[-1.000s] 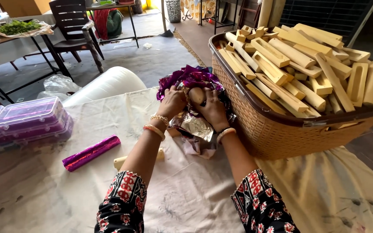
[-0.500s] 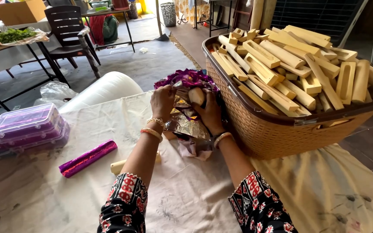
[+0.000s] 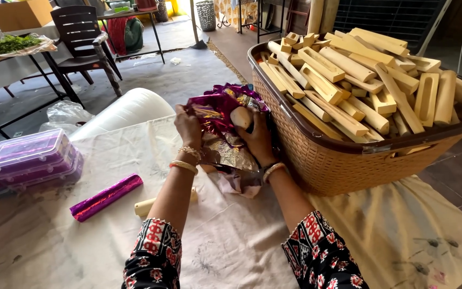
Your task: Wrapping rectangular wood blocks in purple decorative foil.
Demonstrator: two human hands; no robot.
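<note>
My left hand [image 3: 188, 127] grips the edge of a crumpled sheet of shiny purple and gold foil paper [image 3: 221, 115]. My right hand [image 3: 256, 140] holds a pale wooden piece [image 3: 240, 118] against that foil, the round end showing above my fingers. Both hands are raised over the cloth-covered table [image 3: 231, 251], just left of a big woven basket [image 3: 343, 160]. More foil [image 3: 231, 160] hangs below my wrists.
The brown basket is heaped with slotted wooden pieces [image 3: 359, 80]. On the cloth lie a foil-wrapped purple stick [image 3: 106, 197] and a bare wooden stick [image 3: 146, 205]. Purple plastic boxes [image 3: 25, 160] sit at the left. A white roll [image 3: 129, 109], chair [image 3: 81, 37] and tables stand beyond.
Both hands have kept working the foil around the wooden piece, with the left hand shifting slightly left along the foil edge. The view has tilted a little.
</note>
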